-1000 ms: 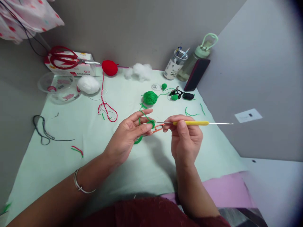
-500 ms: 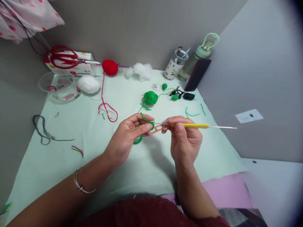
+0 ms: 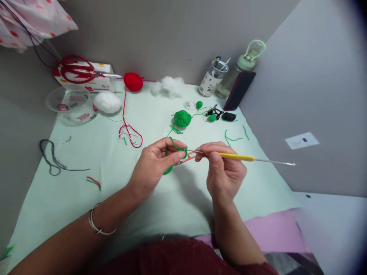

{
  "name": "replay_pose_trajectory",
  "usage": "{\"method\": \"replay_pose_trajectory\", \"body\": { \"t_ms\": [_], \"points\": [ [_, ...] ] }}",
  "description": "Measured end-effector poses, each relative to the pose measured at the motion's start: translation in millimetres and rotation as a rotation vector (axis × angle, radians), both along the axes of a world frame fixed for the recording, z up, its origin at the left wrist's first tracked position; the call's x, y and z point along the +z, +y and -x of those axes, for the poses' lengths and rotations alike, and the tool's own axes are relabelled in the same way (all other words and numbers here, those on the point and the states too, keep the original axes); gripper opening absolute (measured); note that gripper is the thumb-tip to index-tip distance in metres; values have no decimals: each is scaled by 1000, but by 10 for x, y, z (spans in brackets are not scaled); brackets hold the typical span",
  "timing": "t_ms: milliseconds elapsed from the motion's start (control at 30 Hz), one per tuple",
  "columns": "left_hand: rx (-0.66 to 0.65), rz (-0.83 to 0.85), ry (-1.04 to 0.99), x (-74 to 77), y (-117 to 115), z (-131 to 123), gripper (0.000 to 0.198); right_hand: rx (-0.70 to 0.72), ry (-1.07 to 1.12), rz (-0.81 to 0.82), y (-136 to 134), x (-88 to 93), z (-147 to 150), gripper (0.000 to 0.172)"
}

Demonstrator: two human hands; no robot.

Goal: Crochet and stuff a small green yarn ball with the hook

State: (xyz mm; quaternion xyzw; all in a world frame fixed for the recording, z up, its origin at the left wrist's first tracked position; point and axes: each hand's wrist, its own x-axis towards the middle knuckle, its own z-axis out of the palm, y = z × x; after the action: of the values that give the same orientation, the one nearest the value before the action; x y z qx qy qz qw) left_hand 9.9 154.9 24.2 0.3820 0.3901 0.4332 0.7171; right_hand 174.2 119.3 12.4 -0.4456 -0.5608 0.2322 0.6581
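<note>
My left hand [image 3: 156, 162] pinches a small piece of green crochet work [image 3: 183, 153] between thumb and fingers, with green yarn looped over the fingers. My right hand [image 3: 225, 168] is closed round the yellow handle of a crochet hook [image 3: 236, 156]. One metal end of the hook reaches into the green stitches; the other points out to the right. A small orange clip-like piece [image 3: 189, 157] hangs at the crochet work, partly hidden by my fingers. Beyond my hands lies a green yarn ball [image 3: 182, 118], its strand leading down to my left hand.
At the back left are red-handled scissors [image 3: 77, 69] on a box, clear plastic tubs [image 3: 77, 110], a white yarn ball [image 3: 108, 102] and a red yarn ball [image 3: 133, 81]. White stuffing [image 3: 169, 87], a pen cup [image 3: 212, 80], a bottle [image 3: 236, 72] and a phone-like dark slab [image 3: 240, 91] stand along the back.
The crochet hook has tilted, its free right end now lower and farther right. My right hand has turned slightly with it; my left hand stays nearly in place.
</note>
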Motion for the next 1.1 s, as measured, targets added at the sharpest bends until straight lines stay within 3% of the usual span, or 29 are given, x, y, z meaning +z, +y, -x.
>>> {"method": "replay_pose_trajectory", "body": {
  "t_ms": [533, 1100],
  "points": [
    [-7, -6, -4, 4, -4, -7, 14, -2, -1, -70, 21, -20, 6, 17],
    [77, -42, 22, 14, -38, -38, 15, -92, -273, -188, -53, 2, 36, 20]
  ]
}}
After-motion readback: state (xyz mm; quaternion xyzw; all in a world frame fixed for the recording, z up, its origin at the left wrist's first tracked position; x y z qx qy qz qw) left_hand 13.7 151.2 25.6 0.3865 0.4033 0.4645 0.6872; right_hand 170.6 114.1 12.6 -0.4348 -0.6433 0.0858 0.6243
